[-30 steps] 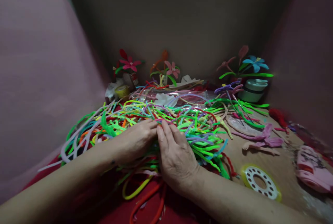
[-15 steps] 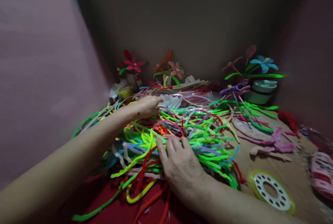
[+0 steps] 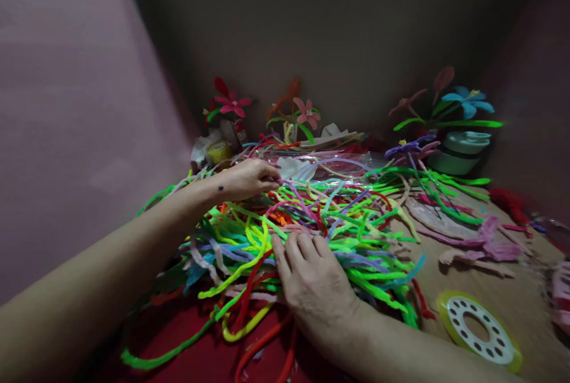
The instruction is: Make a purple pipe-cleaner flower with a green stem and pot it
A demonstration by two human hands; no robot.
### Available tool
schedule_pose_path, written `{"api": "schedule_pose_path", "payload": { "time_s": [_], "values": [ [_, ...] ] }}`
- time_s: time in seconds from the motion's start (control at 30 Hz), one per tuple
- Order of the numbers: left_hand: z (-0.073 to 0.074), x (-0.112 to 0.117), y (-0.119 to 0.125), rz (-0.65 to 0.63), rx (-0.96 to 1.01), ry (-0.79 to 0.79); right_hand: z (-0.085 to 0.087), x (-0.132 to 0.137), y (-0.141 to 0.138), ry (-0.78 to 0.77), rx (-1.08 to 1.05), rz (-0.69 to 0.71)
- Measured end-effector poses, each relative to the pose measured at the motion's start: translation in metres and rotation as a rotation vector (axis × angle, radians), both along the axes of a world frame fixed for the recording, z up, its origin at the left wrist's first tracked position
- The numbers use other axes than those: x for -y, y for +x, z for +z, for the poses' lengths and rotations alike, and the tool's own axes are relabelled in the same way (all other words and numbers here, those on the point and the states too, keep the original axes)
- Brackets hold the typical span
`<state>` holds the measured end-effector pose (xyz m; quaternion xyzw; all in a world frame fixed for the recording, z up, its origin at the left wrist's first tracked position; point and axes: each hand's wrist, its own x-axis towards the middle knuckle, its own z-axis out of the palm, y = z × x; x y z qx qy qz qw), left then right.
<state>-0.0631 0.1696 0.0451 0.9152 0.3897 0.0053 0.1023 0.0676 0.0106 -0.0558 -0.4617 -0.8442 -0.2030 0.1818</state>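
A big tangle of coloured pipe cleaners (image 3: 338,222) covers the middle of the table. My left hand (image 3: 249,179) reaches to the far side of the heap, its fingers pinched on strands near a clear plastic bag (image 3: 312,164). My right hand (image 3: 314,285) lies palm down on the near part of the heap, fingers stretched over green and purple strands. Red, yellow and green pipe cleaners (image 3: 249,317) trail toward me on the red cloth (image 3: 191,359).
Finished pipe-cleaner flowers stand along the back wall: red (image 3: 231,103), pink (image 3: 307,113), blue (image 3: 467,101). A pale green lidded tub (image 3: 461,151) sits back right. A yellow tape roll (image 3: 483,329) lies near right. Walls close in on both sides.
My left hand left my right hand, reached across the heap to its far side and pinched strands there. My right hand stayed flat on the near strands. The view shifted a little.
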Motion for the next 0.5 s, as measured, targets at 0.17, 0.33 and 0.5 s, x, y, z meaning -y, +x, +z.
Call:
{"api": "schedule_pose_path", "payload": {
  "time_s": [0.17, 0.33, 0.5],
  "values": [
    [0.005, 0.008, -0.007, 0.039, 0.103, 0.201, -0.002, 0.002, -0.001, 0.061, 0.034, 0.023],
    [0.01, 0.028, -0.004, -0.023, 0.155, -0.015, -0.002, 0.003, -0.001, 0.092, 0.052, 0.037],
    [-0.014, 0.047, 0.002, -0.159, -0.063, -0.08, -0.001, 0.003, -0.002, 0.101, 0.024, 0.052]
  ]
}}
